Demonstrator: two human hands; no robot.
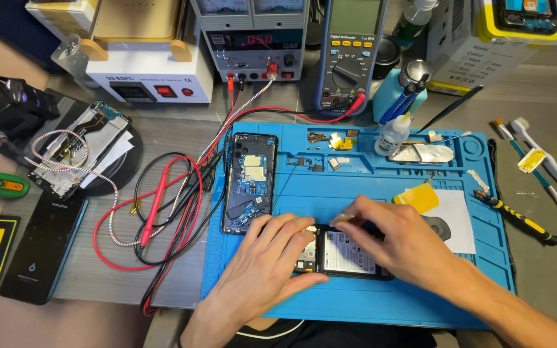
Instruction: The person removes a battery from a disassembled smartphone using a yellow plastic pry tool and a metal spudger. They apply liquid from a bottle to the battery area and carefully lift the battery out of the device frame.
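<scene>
An opened black phone with its battery showing lies on the blue work mat near the front. My left hand rests flat on the phone's left end, fingers spread over it. My right hand reaches from the right and pinches a small tool or part over the phone's upper edge; what it holds is too small to tell. A second opened phone frame with bare circuit boards lies upright on the mat's left side, untouched.
Red and black probe leads tangle left of the mat. A multimeter, power supply, white heater unit stand behind. A dropper bottle, yellow pick, brushes, a screwdriver lie right.
</scene>
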